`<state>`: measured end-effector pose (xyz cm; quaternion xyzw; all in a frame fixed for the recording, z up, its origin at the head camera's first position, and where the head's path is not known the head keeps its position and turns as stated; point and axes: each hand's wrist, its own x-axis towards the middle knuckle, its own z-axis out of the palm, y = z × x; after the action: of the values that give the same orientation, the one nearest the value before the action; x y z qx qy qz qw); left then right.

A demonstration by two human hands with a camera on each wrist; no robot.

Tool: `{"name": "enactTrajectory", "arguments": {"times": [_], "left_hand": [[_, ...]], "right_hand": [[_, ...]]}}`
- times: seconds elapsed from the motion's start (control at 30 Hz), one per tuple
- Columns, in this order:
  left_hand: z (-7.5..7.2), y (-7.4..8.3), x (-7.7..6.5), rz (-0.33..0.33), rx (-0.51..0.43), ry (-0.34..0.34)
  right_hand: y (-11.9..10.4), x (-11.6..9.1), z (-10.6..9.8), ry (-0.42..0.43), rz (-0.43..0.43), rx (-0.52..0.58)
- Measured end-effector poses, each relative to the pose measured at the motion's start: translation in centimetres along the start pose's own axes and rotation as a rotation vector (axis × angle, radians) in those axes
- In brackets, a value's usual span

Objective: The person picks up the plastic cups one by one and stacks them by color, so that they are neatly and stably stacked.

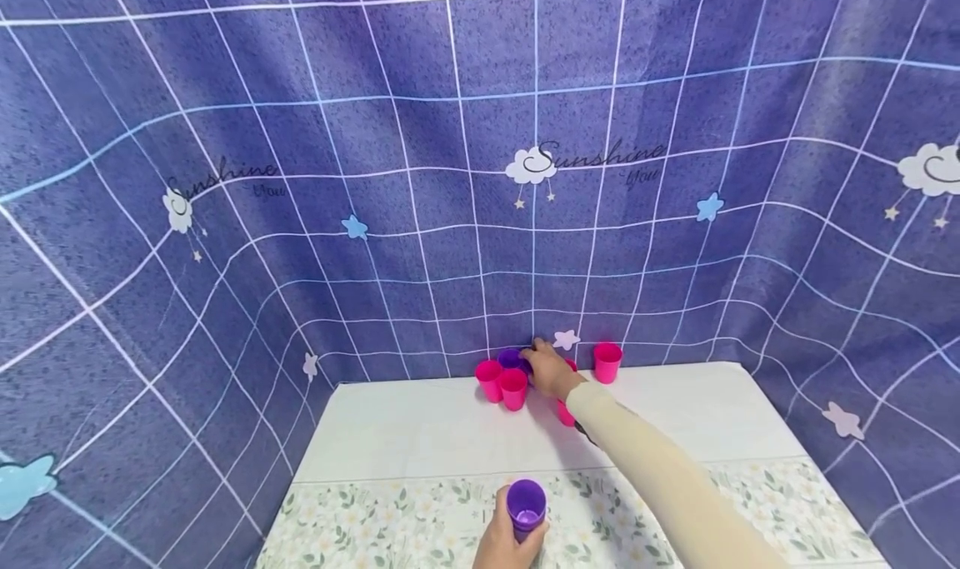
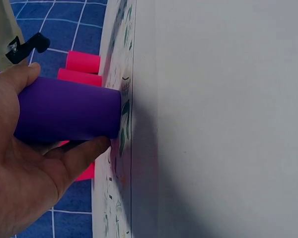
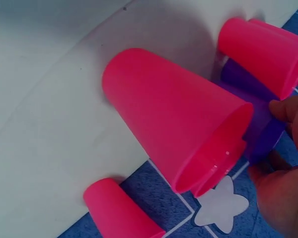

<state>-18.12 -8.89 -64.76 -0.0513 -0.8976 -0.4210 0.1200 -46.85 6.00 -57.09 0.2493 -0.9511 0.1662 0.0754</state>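
Note:
My left hand [image 1: 510, 537] grips a purple cup [image 2: 72, 109], mouth up, over the front of the table. In the left wrist view the thumb and fingers [image 2: 92, 153] wrap its side. At the back, my right hand [image 1: 551, 371] pinches the rim of another purple cup [image 3: 264, 124], partly hidden by a pink cup. More purple [image 3: 238, 79] shows beside it, apparently a further cup. Two pink cups [image 1: 489, 381] [image 1: 513, 389] stand just left of the right hand. Near its wrist, the forearm partly covers a pink cup [image 1: 566, 412] and one behind it.
A lone pink cup [image 1: 607, 362] stands at the back right. The white tabletop [image 1: 397, 427] has a flower-printed strip [image 1: 375, 511] along the front. A blue checked curtain [image 1: 420, 177] rises right behind the cups and along both sides.

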Motion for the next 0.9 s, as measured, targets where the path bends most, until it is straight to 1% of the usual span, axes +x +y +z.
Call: {"name": "enactTrajectory", "arguments": {"times": [0.07,0.13,0.2,0.27,0.33,0.4,0.5,0.6,0.73,0.9], "left_hand": [[0.2,-0.1,0.1,0.009,-0.003,0.012],[0.3,-0.1,0.2,0.015,-0.007,0.021],[0.4,-0.1,0.3,0.025,-0.012,0.032],[0.7,-0.2,0.2,0.04,-0.007,0.053],[0.9,-0.2,0.1,0.038,-0.004,0.068],[1.0,-0.2,0.1,0.026,0.005,0.082],[1.0,0.0,0.2,-0.012,0.0,0.068],[1.1,0.0,0.2,-0.035,-0.005,0.056],[1.1,-0.1,0.2,-0.051,0.002,0.053],[1.1,0.1,0.0,-0.073,-0.015,0.045]], "right_hand": [[0.0,-0.1,-0.5,0.032,-0.016,0.011],[-0.1,-0.3,-1.3,0.059,-0.014,0.039],[-0.4,-0.5,-2.0,0.083,0.007,0.058],[-0.5,-0.9,-2.3,0.111,0.035,0.085],[-0.6,-1.4,-2.6,0.15,0.056,0.114],[-0.7,-1.7,-2.7,0.186,0.066,0.137],[-0.9,-2.3,-3.3,0.228,0.068,0.156],[-1.1,-2.7,-3.8,0.249,0.079,0.144],[-1.5,-3.3,-4.1,0.293,0.092,0.138],[-2.3,-4.1,-4.2,0.389,0.119,0.16]]}}
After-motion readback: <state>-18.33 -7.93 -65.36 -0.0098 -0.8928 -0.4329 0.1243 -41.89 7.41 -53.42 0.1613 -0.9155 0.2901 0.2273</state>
